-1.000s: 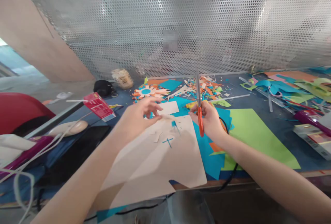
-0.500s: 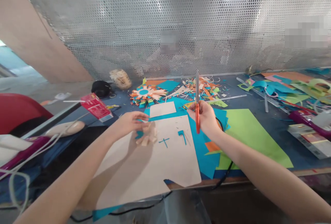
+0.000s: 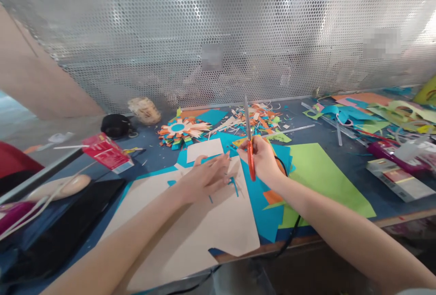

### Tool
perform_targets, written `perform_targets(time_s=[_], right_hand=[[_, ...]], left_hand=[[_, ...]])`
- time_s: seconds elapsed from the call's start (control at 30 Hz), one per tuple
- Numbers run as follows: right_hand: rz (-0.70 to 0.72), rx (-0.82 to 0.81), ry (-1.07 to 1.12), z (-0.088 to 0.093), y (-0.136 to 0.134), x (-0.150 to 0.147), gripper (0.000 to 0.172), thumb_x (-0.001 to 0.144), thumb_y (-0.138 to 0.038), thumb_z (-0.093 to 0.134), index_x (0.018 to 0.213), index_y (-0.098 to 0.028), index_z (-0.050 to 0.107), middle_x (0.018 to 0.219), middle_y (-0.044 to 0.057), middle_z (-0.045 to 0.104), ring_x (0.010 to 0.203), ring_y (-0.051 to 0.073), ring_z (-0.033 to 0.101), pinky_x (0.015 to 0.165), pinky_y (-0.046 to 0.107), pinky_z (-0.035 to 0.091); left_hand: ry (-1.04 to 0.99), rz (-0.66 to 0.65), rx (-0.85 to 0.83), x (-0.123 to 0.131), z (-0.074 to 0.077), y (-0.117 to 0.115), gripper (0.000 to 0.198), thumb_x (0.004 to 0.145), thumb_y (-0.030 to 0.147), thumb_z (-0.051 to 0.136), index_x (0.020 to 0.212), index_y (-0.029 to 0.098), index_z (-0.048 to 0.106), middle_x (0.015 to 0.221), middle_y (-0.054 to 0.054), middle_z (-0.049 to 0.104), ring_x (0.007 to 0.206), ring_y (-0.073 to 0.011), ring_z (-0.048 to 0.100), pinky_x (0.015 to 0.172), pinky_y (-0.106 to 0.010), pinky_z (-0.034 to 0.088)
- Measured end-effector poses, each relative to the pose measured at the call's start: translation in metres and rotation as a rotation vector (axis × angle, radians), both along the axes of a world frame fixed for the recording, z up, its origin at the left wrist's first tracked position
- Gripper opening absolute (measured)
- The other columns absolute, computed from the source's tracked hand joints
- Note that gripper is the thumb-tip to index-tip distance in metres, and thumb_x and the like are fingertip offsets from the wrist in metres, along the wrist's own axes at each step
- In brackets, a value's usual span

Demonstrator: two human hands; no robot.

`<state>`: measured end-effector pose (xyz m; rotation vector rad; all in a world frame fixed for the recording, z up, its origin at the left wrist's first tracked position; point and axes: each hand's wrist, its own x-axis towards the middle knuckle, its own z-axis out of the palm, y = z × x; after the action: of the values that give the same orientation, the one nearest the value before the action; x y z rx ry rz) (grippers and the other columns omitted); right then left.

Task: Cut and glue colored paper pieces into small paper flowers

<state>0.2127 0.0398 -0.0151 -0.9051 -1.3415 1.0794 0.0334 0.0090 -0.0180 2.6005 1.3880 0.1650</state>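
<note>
My left hand (image 3: 206,178) is over the large pale sheet (image 3: 190,240), palm down with its fingers stretched out. Thin blue paper scraps (image 3: 235,187) lie beside and under it. In my right hand (image 3: 260,159) are red-handled scissors (image 3: 250,156), held upright with the blades pointing up, above the blue paper (image 3: 269,222). A small white card (image 3: 204,149) lies just behind my left hand. Part of a pale cut piece (image 3: 179,166) shows at the back edge of the large sheet.
A layered paper flower (image 3: 177,128) and a heap of scraps (image 3: 260,118) lie at the back. Green paper (image 3: 323,181) is to the right, near a purple glue gun (image 3: 391,154) and a box (image 3: 398,179). A pink carton (image 3: 107,153) stands left.
My left hand has moved right, off the fringed pale piece and over the blue scraps. My right hand still holds the scissors. The camera view has shifted slightly.
</note>
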Motion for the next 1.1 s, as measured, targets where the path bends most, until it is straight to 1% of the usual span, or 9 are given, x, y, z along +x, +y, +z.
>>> perform_targets(time_s=[0.2,0.37,0.47,0.53,0.67,0.77,0.83,0.97,1.1], right_hand=[[0.027,-0.041,0.003,0.007,-0.007,0.000,0.021,0.056,-0.027,0.063,0.066,-0.020,0.046,0.063,-0.004,0.052,0.059,0.012,0.051,0.059,0.027,0.044],[0.026,-0.061,0.002,0.010,-0.008,0.001,0.025,0.054,-0.030,0.065,0.063,-0.021,0.044,0.061,-0.005,0.051,0.060,0.013,0.052,0.059,0.027,0.043],[0.026,-0.068,0.005,0.008,-0.007,0.001,0.025,0.055,-0.030,0.065,0.064,-0.021,0.043,0.060,-0.005,0.050,0.059,0.013,0.052,0.058,0.027,0.043],[0.029,-0.070,0.005,0.008,-0.007,0.001,0.025,0.055,-0.030,0.065,0.064,-0.021,0.043,0.060,-0.005,0.050,0.059,0.012,0.051,0.057,0.026,0.042],[0.040,-0.076,-0.002,0.011,-0.010,0.002,0.027,0.054,-0.032,0.066,0.064,-0.021,0.043,0.061,-0.005,0.050,0.056,0.011,0.048,0.055,0.026,0.041],[0.038,-0.076,-0.005,0.013,-0.011,0.002,0.028,0.054,-0.034,0.065,0.063,-0.021,0.042,0.062,-0.005,0.050,0.057,0.011,0.048,0.056,0.026,0.041],[0.040,-0.074,-0.013,0.013,-0.011,0.002,0.028,0.054,-0.033,0.065,0.063,-0.021,0.042,0.062,-0.005,0.050,0.057,0.011,0.048,0.056,0.026,0.041],[0.044,-0.062,-0.029,0.007,-0.008,0.001,0.024,0.056,-0.029,0.064,0.065,-0.021,0.043,0.063,-0.004,0.051,0.060,0.012,0.050,0.057,0.026,0.041],[0.039,-0.055,-0.039,0.003,-0.007,0.000,0.023,0.058,-0.029,0.063,0.065,-0.021,0.042,0.063,-0.004,0.050,0.060,0.012,0.049,0.056,0.026,0.040]], left_hand=[[0.051,-0.136,0.064,-0.008,0.011,-0.015,0.057,0.087,0.036,0.039,0.139,0.021,0.021,0.131,-0.012,0.051,0.122,-0.0289,0.045,0.102,-0.052,0.020],[0.006,-0.129,0.070,-0.006,0.012,-0.021,0.069,0.084,0.034,0.046,0.141,0.021,0.010,0.129,-0.008,0.054,0.115,-0.0274,0.049,0.095,-0.043,0.036],[0.008,-0.216,0.060,-0.004,0.011,-0.019,0.068,0.081,0.032,0.051,0.140,0.021,0.019,0.129,-0.008,0.054,0.114,-0.0258,0.050,0.094,-0.039,0.040],[0.047,-0.246,0.048,-0.006,0.015,-0.019,0.052,0.082,0.031,0.049,0.132,0.022,0.037,0.120,-0.006,0.061,0.106,-0.0248,0.056,0.092,-0.039,0.042],[0.073,-0.114,0.087,-0.014,0.034,-0.022,0.034,0.082,0.036,0.049,0.112,0.023,0.059,0.110,-0.006,0.066,0.100,-0.0254,0.060,0.090,-0.040,0.045],[0.063,0.025,-0.001,-0.021,0.043,-0.022,0.069,0.063,0.042,0.069,0.126,0.024,0.049,0.128,-0.007,0.055,0.116,-0.0305,0.050,0.096,-0.042,0.042],[0.040,0.049,-0.109,-0.025,0.041,-0.018,0.087,0.054,0.044,0.075,0.132,0.024,0.041,0.135,-0.008,0.048,0.122,-0.0324,0.045,0.099,-0.045,0.039],[-0.239,-0.018,-0.244,-0.029,0.022,-0.005,0.057,0.065,0.044,0.068,0.118,0.026,0.055,0.130,-0.007,0.053,0.119,-0.0276,0.049,0.099,-0.043,0.038],[-0.522,0.107,-0.389,-0.023,0.005,0.002,0.053,0.073,0.039,0.060,0.122,0.022,0.048,0.108,-0.008,0.067,0.105,-0.0250,0.060,0.084,-0.040,0.050]])
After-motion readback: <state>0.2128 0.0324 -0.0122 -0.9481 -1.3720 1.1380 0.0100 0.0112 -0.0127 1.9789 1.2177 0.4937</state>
